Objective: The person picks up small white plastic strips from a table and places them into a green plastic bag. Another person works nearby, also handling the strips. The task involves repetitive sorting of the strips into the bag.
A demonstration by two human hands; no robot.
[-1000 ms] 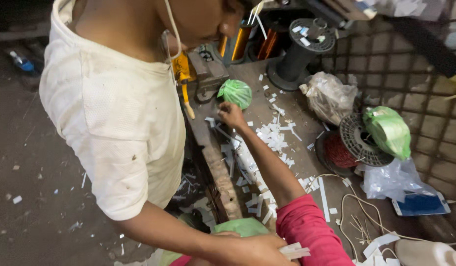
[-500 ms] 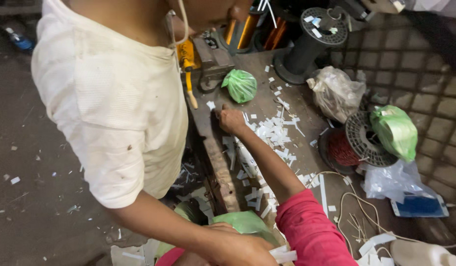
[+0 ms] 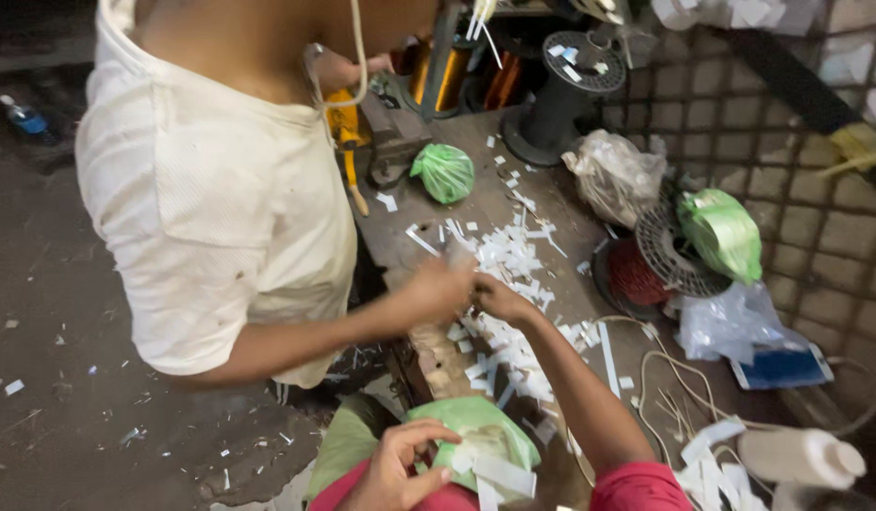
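Paper strips, small and white, lie in a messy pile in the middle of the bench. The right hand reaches far out to the near edge of that pile. Its fingers are curled in, but I cannot tell if its grip has a strip or not, because the hand is turned away. Another person in a white shirt stands on the left, and that person's hand is right against it, just about touching.

The left hand is near, at the bottom. Its grip is closed, thumb on top, on a few cut strips. They rest over a green bag in the lap.

I think the job in hand is picking strips from the pile. To do it well, pinch with the fingertips and lift one or two at a time, so the rest do not scatter. Keep clear of the other person's hand. Hold the near bunch flat and firm so none slip off the bag.

Far back sit a small green bundle and a black spool. A red spool is on the right, and a white bottle is near on the right.
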